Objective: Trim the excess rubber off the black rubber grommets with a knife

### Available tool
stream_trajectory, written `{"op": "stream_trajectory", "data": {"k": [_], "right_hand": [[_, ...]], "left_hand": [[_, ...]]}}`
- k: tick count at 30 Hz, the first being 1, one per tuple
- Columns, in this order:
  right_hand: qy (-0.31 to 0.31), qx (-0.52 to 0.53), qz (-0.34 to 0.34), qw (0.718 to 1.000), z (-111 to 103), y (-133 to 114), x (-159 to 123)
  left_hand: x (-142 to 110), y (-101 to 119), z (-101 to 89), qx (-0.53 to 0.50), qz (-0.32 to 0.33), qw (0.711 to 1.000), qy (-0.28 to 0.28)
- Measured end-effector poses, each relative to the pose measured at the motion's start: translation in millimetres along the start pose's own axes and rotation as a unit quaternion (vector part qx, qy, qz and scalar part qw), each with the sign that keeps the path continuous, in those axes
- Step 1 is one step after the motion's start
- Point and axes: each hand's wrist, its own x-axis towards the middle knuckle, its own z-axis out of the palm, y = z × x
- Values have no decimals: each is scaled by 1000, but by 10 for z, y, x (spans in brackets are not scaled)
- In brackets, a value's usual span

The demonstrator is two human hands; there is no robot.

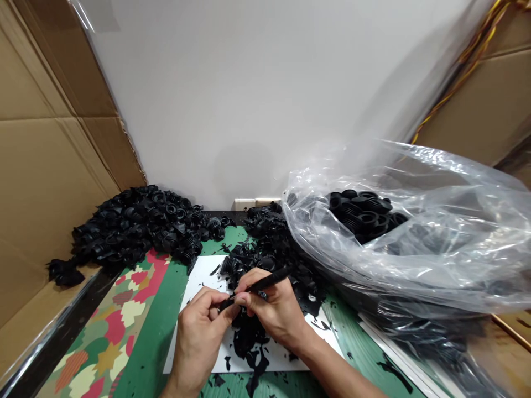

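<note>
My left hand (202, 326) pinches a small black rubber part (226, 303) between thumb and fingers; most of the part is hidden by the fingertips. In my right hand (274, 307) is a craft knife with a black handle (269, 281), gripped like a pen. Its thin tip points left and meets the part, fingertips of both hands nearly touching. Beneath the hands lies a white sheet (193, 276), strewn with black rubber scraps (246, 337). Ribbed black rubber pieces mixed with trimmings (265, 254) are heaped just beyond my right hand.
A large pile of ribbed black rubber parts (136, 226) stands at the back left, beside a cardboard panel (45, 155). An open clear plastic bag (431, 265) with black rubber rings (365, 213) fills the right. A camouflage-patterned strip (103, 337) lies on the green tabletop (153, 331).
</note>
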Motion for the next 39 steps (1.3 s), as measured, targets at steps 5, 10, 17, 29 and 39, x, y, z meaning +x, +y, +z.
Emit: {"op": "stream_trajectory", "data": {"k": [5,10,17,29,39], "right_hand": [[46,-41,-55,997,10,-24,-4],[18,-5,-7,1000,9,-10,15],[5,-18,-4,1000,6,6,1],[62,37,26,997,-40,-31,51],[-13,137,114,984,-56,-35,86]], "left_hand": [[9,-17,6,9,5,1000,0],[14,-22,6,2,4,1000,1],[14,7,-1,11,2,1000,4],[6,-63,17,15,13,1000,19],[10,-53,3,9,31,999,15]]}}
